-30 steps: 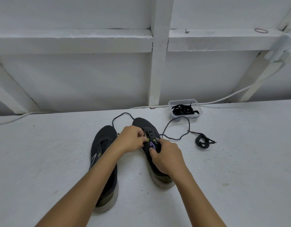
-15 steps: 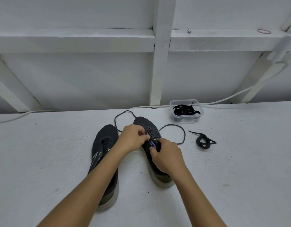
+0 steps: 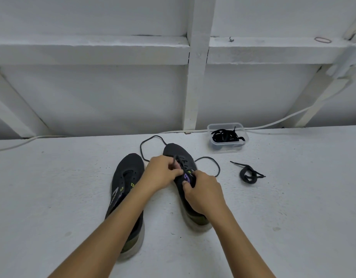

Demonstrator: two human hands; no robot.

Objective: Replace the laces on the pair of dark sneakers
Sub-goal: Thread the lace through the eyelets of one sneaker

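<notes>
- The left sneaker (image 3: 125, 177) lies unlaced on the white surface (image 3: 53, 197).
- The left hand (image 3: 161, 173) pinches the dark lace (image 3: 151, 145) over the eyelets.
- The right sneaker (image 3: 177, 153) sits just beside it (partly laced).
- The right hand (image 3: 203, 193) curls round that shoe's tongue.
- A coiled lace (image 3: 249, 174) lies apart.
- A clear tub (image 3: 227, 137) holds more laces.

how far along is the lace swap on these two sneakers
Done: the left sneaker has bare eyelets, and a loose lace bundle lies on the table. In hand: the left hand pinches a lace at the right sneaker, the right hand grips its tongue area; its front rows are laced. Left: its upper eyelets and the whole left sneaker. More laces sit in the tub.
</notes>
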